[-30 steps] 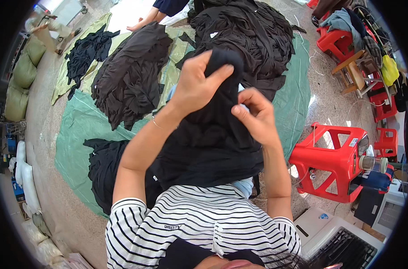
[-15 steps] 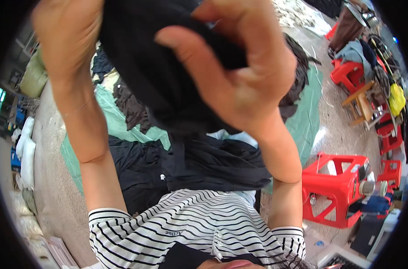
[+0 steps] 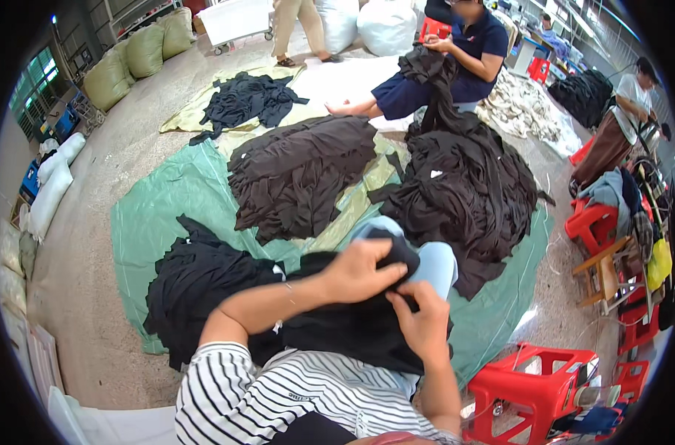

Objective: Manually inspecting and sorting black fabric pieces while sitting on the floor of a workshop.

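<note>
A black garment (image 3: pixel 337 322) lies across my lap over light blue trouser legs (image 3: pixel 436 268). My left hand (image 3: pixel 362 271) is closed on a bunched upper part of it, thumb laid along the cloth. Just to the right and nearer, my right hand (image 3: pixel 424 315) pinches the same black cloth between thumb and fingers. What detail of the garment lies between my hands is too small to tell. Beside my left forearm a heap of black garments (image 3: pixel 196 289) rests on a green sheet (image 3: pixel 159 200).
Ahead lie two piles of dark brown garments, a left pile (image 3: pixel 300 167) and a right pile (image 3: pixel 463 193). Beyond them a seated person (image 3: pixel 477 55) handles dark cloth. A red stool (image 3: pixel 526 382) stands close on my right. Full sacks (image 3: pixel 148 52) line the far left.
My hands have come down from high in front of me to my lap, bringing the black garment with them. The view has tilted up, so the piles and other people now show.
</note>
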{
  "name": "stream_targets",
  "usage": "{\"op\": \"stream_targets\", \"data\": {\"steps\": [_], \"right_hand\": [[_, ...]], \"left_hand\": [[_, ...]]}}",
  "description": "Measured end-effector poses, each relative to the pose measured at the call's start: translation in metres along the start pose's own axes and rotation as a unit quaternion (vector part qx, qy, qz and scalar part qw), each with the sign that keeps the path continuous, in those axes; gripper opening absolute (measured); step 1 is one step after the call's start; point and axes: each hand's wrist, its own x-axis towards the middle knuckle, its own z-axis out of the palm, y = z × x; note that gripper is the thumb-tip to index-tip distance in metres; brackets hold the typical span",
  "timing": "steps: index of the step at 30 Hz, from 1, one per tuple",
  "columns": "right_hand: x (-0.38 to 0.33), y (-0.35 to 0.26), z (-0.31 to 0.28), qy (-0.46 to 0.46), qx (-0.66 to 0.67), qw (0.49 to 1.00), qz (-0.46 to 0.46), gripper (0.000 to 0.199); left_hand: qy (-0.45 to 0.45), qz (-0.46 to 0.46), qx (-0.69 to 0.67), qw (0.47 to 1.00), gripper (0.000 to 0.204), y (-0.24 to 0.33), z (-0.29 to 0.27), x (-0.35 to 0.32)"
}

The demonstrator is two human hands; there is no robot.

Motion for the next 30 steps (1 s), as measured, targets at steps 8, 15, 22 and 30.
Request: {"op": "stream_targets", "data": {"steps": [8, 15, 22, 30], "right_hand": [[-0.055, 0.031, -0.012, -0.024, -0.119, 0.988, 0.096, 0.016], [-0.047, 0.023, 0.002, -0.007, 0.023, 0.999, 0.031, 0.02], [-0.032, 0.021, -0.01, 0.086, -0.028, 0.994, 0.055, 0.019], [-0.049, 0.025, -0.003, 0.103, -0.069, 0.991, 0.044, 0.022]], "left_hand": [[-0.028, -0.051, -0.042, 0.997, 0.024, -0.093, 0.091, -0.017], [0.08, 0.038, 0.094, 0.992, 0.026, -0.068, 0.075, -0.002], [-0.126, -0.122, -0.309, 0.935, 0.019, -0.055, 0.053, -0.001], [-0.188, -0.165, -0.28, 0.927, 0.018, -0.065, 0.056, -0.006]]}}
